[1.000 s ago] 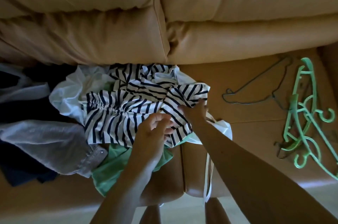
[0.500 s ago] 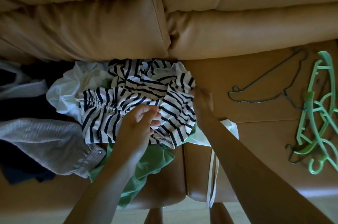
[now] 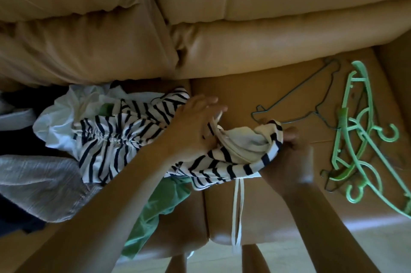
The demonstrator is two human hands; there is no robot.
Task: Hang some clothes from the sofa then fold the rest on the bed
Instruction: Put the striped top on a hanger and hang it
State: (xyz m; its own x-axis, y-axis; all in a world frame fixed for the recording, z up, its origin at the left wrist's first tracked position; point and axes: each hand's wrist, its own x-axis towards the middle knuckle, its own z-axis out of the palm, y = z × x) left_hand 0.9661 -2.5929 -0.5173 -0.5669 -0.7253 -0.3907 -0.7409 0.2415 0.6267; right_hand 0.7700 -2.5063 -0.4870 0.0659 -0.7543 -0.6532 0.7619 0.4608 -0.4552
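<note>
The striped garment (image 3: 124,137), white with dark bands and gathered down its middle, lies crumpled on the sofa (image 3: 255,94) seat atop a pile of clothes, one end drawn out to the right. The left hand (image 3: 193,128) grips its middle, upper fingers loosely extended. The right hand (image 3: 289,161) is curled tight around the bunched end, near a wire hanger (image 3: 295,99). The hands are apart.

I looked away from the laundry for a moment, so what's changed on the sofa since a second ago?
The left hand and right hand have pulled one end of the striped top rightward off the pile, toward the green hangers; both grip it. The grey garment, green garment and hangers stayed put.
</note>
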